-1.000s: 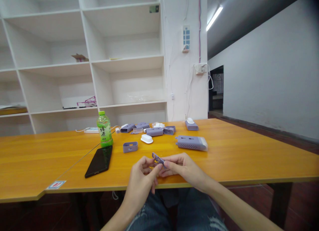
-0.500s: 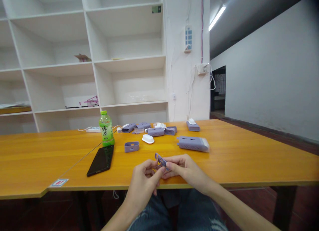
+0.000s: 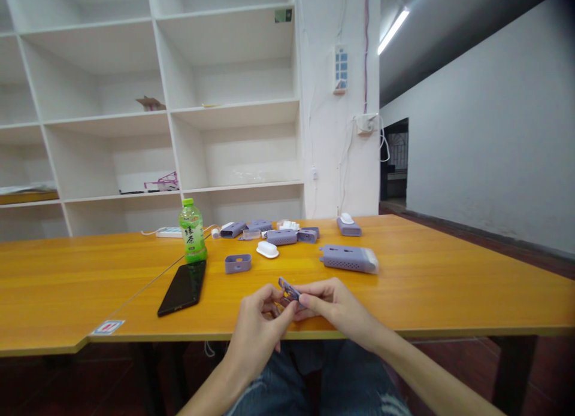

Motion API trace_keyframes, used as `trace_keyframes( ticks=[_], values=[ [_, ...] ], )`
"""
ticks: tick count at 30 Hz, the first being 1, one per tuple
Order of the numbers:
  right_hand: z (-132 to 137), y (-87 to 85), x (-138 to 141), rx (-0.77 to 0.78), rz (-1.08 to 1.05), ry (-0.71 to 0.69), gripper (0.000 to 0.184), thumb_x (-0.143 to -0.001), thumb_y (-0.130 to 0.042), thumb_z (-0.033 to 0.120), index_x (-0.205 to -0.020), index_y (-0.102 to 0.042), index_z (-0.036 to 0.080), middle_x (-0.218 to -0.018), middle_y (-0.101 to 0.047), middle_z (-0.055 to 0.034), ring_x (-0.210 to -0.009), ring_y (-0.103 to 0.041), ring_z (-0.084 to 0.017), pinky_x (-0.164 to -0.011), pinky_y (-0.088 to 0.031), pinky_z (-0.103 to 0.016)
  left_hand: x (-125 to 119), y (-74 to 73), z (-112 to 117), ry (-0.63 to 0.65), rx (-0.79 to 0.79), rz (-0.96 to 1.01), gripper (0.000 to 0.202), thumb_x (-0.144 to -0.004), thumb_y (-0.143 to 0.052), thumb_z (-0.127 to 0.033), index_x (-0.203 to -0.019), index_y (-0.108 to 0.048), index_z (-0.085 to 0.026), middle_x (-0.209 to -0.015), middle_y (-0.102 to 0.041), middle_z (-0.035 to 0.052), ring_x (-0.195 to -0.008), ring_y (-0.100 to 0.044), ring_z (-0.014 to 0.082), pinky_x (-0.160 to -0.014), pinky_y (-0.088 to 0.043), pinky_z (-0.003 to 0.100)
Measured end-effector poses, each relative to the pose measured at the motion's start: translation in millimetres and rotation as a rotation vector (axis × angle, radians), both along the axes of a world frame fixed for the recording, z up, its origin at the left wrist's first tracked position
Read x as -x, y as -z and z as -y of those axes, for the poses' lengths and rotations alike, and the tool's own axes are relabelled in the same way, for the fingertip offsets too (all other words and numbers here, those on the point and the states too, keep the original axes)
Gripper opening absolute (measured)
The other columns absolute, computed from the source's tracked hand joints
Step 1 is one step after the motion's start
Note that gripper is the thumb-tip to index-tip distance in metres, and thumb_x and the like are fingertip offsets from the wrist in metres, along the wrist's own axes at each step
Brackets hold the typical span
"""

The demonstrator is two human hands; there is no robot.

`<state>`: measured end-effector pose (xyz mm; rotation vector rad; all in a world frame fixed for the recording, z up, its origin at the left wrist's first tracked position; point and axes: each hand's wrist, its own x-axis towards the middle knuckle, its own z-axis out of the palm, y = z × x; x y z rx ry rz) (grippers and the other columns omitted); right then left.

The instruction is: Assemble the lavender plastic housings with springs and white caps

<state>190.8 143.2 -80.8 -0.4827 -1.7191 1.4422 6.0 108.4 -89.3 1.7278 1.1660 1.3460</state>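
Observation:
Both hands meet above the table's front edge around a small purple plastic part (image 3: 290, 289) with dark details inside it. My right hand (image 3: 335, 305) pinches this part between thumb and fingers. From the other side, my left hand (image 3: 260, 320) has its thumb and index finger closed at the part's near end; whether something tiny sits between them is too small to tell. Beyond the hands lie a purple rectangular frame (image 3: 238, 263), a white oval piece (image 3: 268, 249) and a long purple perforated housing (image 3: 348, 258) with a translucent end.
A black phone (image 3: 182, 288) lies left of my hands, with a green drink bottle (image 3: 193, 233) standing behind it. Several purple housings (image 3: 281, 237) and white pieces cluster at the back. Another purple housing (image 3: 348, 227) carries a white piece. A power strip (image 3: 169, 232) sits back left.
Hardly anything differs. Both hands stay in place around the purple part, with only a very slight shift of the fingers and of the camera view.

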Motion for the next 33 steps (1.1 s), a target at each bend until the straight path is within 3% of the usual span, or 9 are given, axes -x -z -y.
trace_keyframes(
  ticks=[7, 17, 27, 33],
  values=[
    [-1, 0.1, 0, -0.01, 0.003, -0.002, 0.037, -0.088, -0.076, 0.044, -0.112, -0.08, 0.016, -0.105, -0.08, -0.0107, -0.096, -0.076, -0.027, -0.098, -0.057, -0.048, 1, 1.3, 0, 0.008, -0.042, -0.006, 0.028, -0.089, -0.07, -0.043, -0.083, -0.06, -0.017, -0.068, -0.061, -0.0024, -0.043, -0.052, 0.0065, -0.032, -0.039, 0.014],
    [2, -4.9, 2, -0.043, 0.026, -0.008, 0.036, -0.088, -0.075, 0.044, -0.115, -0.079, 0.021, -0.106, -0.08, -0.0073, -0.096, -0.076, -0.026, -0.098, -0.057, -0.044, 3, 2.7, -2, 0.024, -0.01, -0.035, 0.029, -0.088, -0.07, -0.043, -0.084, -0.058, -0.017, -0.064, -0.059, -0.0041, -0.039, -0.049, 0.0065, -0.032, -0.034, 0.015],
    [7, -6.0, 0, -0.131, 0.107, 0.058, 0.032, -0.093, -0.068, 0.043, -0.095, -0.083, 0.015, -0.099, -0.081, -0.0094, -0.098, -0.074, -0.03, -0.093, -0.056, -0.044, -1, 1.1, 2, -0.02, -0.058, -0.06, 0.028, -0.088, -0.07, -0.043, -0.084, -0.062, -0.016, -0.058, -0.057, -0.0049, -0.039, -0.048, 0.006, -0.034, -0.034, 0.015],
    [10, -9.9, 1, -0.188, 0.137, 0.078, 0.031, -0.094, -0.067, 0.042, -0.091, -0.083, 0.016, -0.096, -0.082, -0.0064, -0.091, -0.074, -0.026, -0.088, -0.057, -0.036, 1, 0.6, 1, -0.004, -0.089, -0.094, 0.026, -0.089, -0.07, -0.041, -0.084, -0.067, -0.015, -0.063, -0.061, -0.0017, -0.045, -0.051, 0.0074, -0.039, -0.036, 0.017]
  ],
)
